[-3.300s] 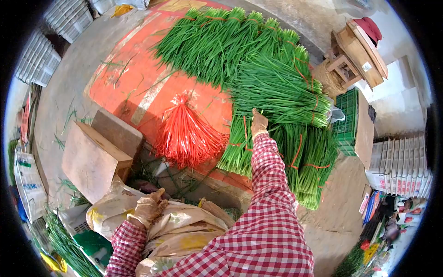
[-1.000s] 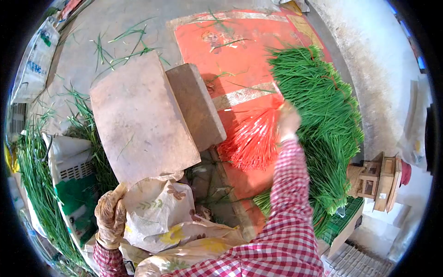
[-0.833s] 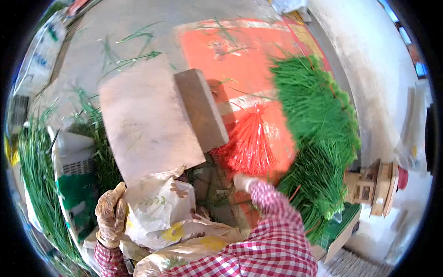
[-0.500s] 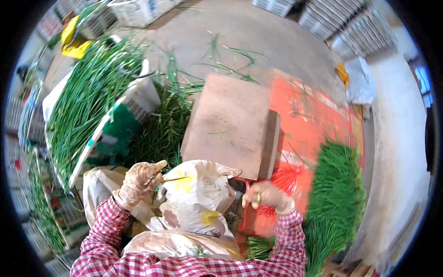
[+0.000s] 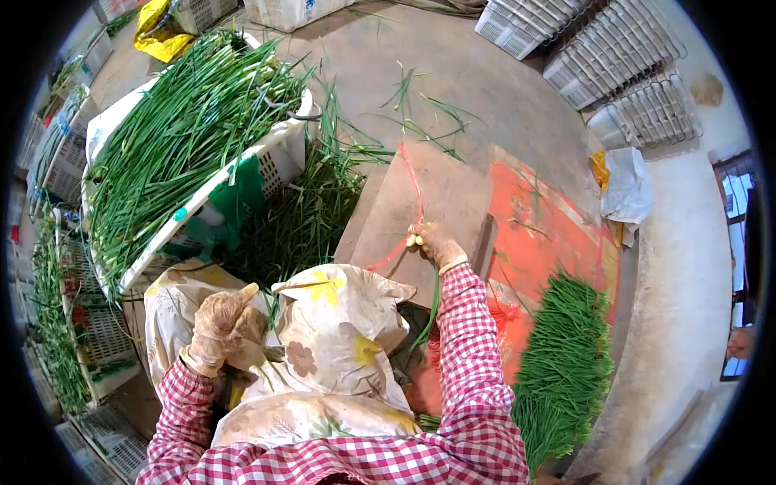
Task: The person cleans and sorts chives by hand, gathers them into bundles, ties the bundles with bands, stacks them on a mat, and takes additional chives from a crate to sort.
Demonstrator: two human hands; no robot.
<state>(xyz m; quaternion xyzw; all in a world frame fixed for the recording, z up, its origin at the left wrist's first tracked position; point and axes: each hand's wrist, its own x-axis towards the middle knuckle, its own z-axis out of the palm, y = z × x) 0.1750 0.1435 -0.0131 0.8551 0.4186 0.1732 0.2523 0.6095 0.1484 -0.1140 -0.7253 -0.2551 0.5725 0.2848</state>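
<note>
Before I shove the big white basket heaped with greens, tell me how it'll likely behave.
The basket will probably feel heavy, since long greens are piled to its rim. Its slotted wall looks like firm plastic, so it should mostly keep its shape. The top greens look loose, so a sharp push might make some slide off.

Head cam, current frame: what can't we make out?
All head view:
- Left hand: whether it holds anything; its own back hides the palm.
- Red plastic ties: most of the pile, behind the red-and-white checked right sleeve.
- Long green leafy bundles: near end, cut off by bottom edge.
- White box with blue lettering: top, cut off by upper edge; lettering too small.
</note>
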